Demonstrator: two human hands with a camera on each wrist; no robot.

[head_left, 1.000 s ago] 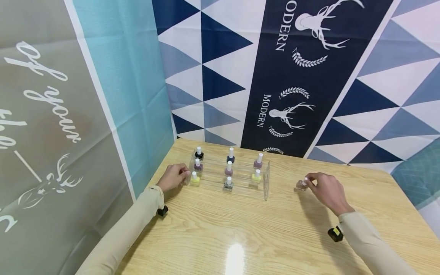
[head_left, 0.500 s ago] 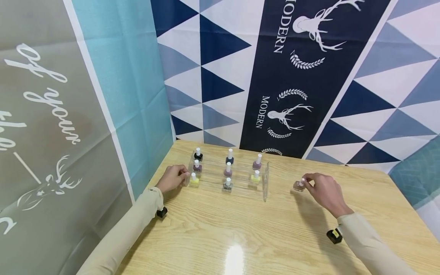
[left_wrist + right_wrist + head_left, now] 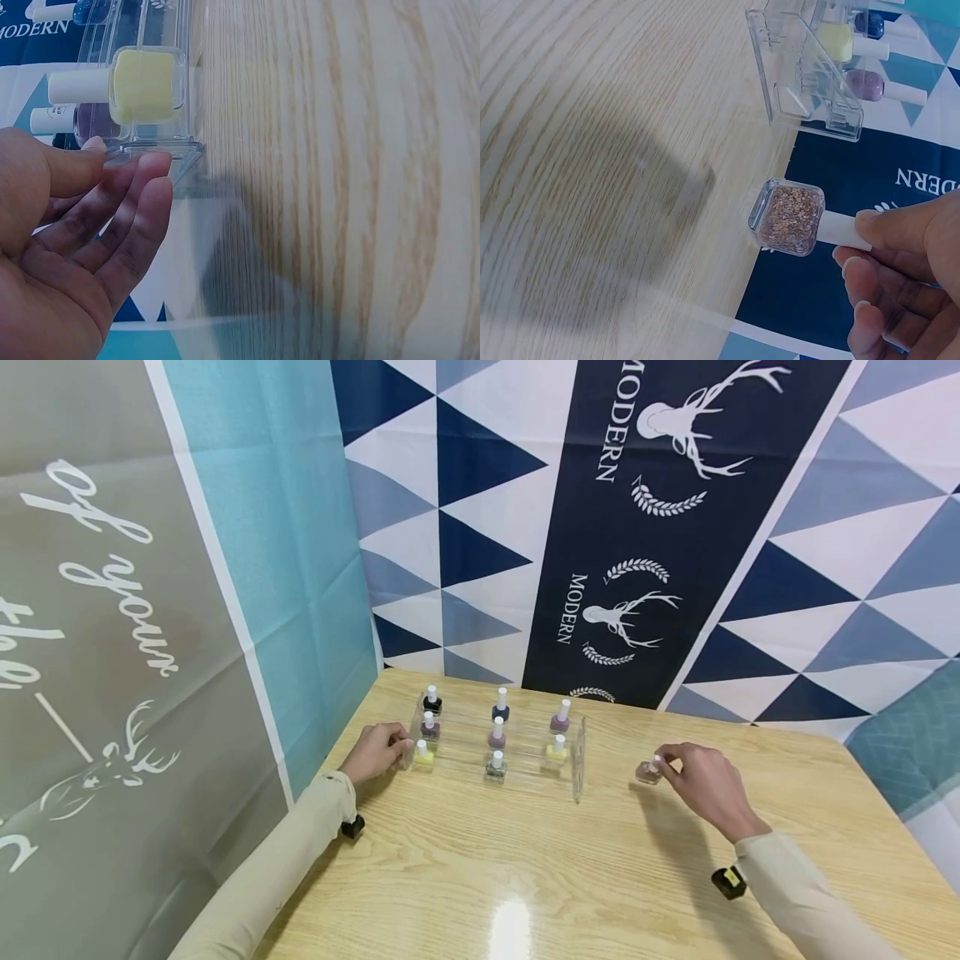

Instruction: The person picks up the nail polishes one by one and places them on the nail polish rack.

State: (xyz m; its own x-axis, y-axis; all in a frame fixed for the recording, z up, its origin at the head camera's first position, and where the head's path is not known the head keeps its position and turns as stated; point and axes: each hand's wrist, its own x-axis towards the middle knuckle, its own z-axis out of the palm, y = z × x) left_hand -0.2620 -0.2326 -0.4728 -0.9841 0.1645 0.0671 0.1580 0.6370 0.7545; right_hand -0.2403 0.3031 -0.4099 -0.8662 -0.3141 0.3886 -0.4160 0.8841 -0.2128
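Observation:
A clear acrylic tiered rack (image 3: 534, 779) stands on the table toward the back wall, holding several white-capped nail polish bottles. My left hand (image 3: 377, 750) grips its left end panel, thumb and fingertips at the panel's edge in the left wrist view. Closest to those fingers is a yellow nail polish bottle (image 3: 144, 86) on the front tier. To the right of the rack, my right hand (image 3: 705, 783) pinches the white cap of a nail polish bottle filled with copper-coloured glitter (image 3: 791, 217). This bottle is tilted, its glass end pointing away from my fingers.
On the rack are also a black bottle (image 3: 432, 702), a dark blue one (image 3: 501, 712), a clear grey one (image 3: 495, 769) and several purple ones. Printed curtains (image 3: 480, 568) close off the back and left of the wooden table (image 3: 450, 860).
My right hand has moved slightly left toward the rack with the glitter nail polish bottle. My left hand stays at the rack's left end.

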